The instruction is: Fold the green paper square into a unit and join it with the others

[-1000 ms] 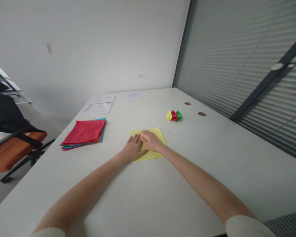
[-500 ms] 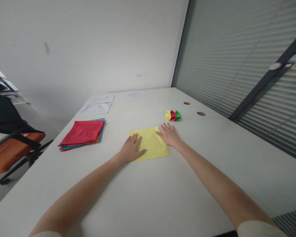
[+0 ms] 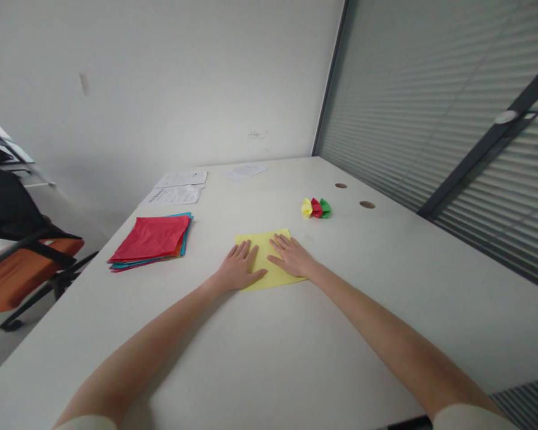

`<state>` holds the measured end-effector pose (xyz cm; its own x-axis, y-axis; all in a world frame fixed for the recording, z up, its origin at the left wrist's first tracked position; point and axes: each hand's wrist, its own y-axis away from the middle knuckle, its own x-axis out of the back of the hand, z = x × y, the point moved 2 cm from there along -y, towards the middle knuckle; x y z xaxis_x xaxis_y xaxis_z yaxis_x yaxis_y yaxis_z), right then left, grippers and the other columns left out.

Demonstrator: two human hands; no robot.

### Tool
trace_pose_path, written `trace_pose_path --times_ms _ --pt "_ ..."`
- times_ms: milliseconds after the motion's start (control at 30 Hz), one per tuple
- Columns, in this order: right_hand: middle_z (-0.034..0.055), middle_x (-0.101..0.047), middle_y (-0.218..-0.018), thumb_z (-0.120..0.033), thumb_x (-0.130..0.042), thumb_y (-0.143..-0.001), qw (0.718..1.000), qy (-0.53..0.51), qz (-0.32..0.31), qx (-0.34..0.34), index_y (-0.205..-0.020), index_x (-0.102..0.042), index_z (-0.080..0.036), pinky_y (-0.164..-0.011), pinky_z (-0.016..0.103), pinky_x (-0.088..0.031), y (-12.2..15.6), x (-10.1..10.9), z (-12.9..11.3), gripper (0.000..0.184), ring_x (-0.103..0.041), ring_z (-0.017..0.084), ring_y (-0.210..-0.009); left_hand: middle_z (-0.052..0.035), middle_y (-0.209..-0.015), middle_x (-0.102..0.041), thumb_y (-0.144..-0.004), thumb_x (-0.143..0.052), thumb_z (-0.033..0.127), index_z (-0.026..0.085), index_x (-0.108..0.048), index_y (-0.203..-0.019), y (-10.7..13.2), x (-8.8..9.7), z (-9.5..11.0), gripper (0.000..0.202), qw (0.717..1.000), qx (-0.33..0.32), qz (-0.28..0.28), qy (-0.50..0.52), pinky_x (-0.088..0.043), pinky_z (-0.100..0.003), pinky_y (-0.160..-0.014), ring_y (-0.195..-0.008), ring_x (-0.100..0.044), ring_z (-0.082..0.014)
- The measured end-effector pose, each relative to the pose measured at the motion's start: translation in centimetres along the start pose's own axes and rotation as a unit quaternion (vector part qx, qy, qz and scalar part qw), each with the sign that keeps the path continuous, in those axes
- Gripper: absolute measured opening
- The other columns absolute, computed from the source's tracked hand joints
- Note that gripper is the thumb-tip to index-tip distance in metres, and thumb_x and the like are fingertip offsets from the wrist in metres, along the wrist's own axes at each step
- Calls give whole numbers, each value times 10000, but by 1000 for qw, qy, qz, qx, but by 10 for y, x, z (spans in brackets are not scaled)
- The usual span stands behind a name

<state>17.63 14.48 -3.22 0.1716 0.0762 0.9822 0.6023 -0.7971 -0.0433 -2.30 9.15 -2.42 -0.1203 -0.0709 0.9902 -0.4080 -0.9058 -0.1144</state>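
Observation:
A yellow paper sheet [image 3: 266,260] lies flat on the white table [image 3: 296,334] in front of me. My left hand [image 3: 239,269] rests on its left part, fingers stretched out and flat. My right hand [image 3: 290,255] lies on its right part, fingers spread and pressed flat on the paper. Neither hand grips anything. Beyond the sheet, to the right, stand three small folded paper pieces [image 3: 316,208], yellow, red and green, side by side.
A stack of coloured paper sheets [image 3: 151,240] with red on top lies at the left. Printed white papers [image 3: 177,187] lie at the table's far end. Two round holes [image 3: 366,204] sit near the blinds. An orange chair [image 3: 18,263] stands left of the table.
My right hand slid from the sheet's middle out past its right edge, then back onto the right part. The left hand stayed in place on the sheet.

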Motion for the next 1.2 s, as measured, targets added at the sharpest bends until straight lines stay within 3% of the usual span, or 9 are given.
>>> trace_pose_path --times_ms 167,267,367,467,733,867,967,1067,1200 --pt "135 -191 -1560 -680 -113 -899 1000 18 -6 -19 -1491 -254 -160 -1155 520 -132 11 4 12 801 -167 270 -1447 -210 -1499 -316 -870 -334 668 124 -366 -1407 -1 11 -23 765 998 67 -4 -4 -224 -554 -1110 -1403 -272 -333" --pt "130 -195 -1561 -680 -128 -900 999 24 -3 -22 -1490 -257 -178 -1151 534 -124 12 3 9 785 -175 273 -1445 -207 -1505 -303 -927 -326 552 112 -427 -1359 -3 18 -26 625 995 94 42 -1 -253 -549 -1106 -1397 -284 -337" --pt "128 -210 -1558 -683 -133 -900 999 27 4 -24 -1485 -273 -185 -1151 533 -122 12 3 7 781 -192 274 -1440 -159 -1518 -303 -953 -311 485 148 -456 -1346 -5 21 -11 537 996 -5 90 19 -213 -488 -1152 -1424 -239 -284" --pt "129 -221 -1556 -678 -119 -902 999 29 15 -22 -1482 -284 -185 -1147 543 -117 12 3 6 779 -198 274 -1439 -131 -1519 -315 -935 -344 531 188 -400 -1400 -2 15 8 580 990 -125 47 56 -219 -452 -1158 -1431 -225 -257" --pt "133 -250 -1546 -669 -209 -897 998 32 10 -57 -1486 -265 -135 -1147 560 -88 14 6 18 797 -162 310 -1442 -146 -1549 -213 -908 -299 622 173 -277 -1468 8 5 9 718 992 -117 -27 49 -151 -418 -1166 -1441 -182 -253" --pt "156 -350 -1502 -575 -293 -925 993 37 48 -97 -1404 -432 -107 -1138 572 -105 22 15 33 684 -177 354 -1429 -144 -1552 -210 -911 -272 627 161 -264 -1474 8 6 7 731 991 -116 -31 53 -143 -414 -1168 -1442 -181 -256" --pt "136 -397 -1479 -564 -406 -897 994 -25 71 -74 -1360 -498 -166 -1128 566 -176 28 25 37 618 -251 351 -1406 -162 -1543 -233 -897 -276 649 135 -294 -1461 7 7 7 764 993 -101 -28 54 -150 -416 -1165 -1436 -200 -273" --pt "135 -432 -1449 -508 -547 -837 986 -105 124 -27 -1412 -425 -199 -1106 510 -296 32 38 35 664 -376 315 -1345 -164 -1535 -258 -870 -298 685 136 -326 -1446 7 8 4 796 995 -77 -27 62 -162 -423 -1161 -1432 -212 -283" --pt "96 -454 -1402 -198 -355 -891 981 -151 117 28 -1395 -450 -239 -1035 419 -420 35 45 34 515 -516 220 -1216 -140 -1536 -268 -871 -336 668 156 -352 -1434 6 8 -2 762 994 -77 -21 78 -161 -423 -1168 -1434 -209 -273"
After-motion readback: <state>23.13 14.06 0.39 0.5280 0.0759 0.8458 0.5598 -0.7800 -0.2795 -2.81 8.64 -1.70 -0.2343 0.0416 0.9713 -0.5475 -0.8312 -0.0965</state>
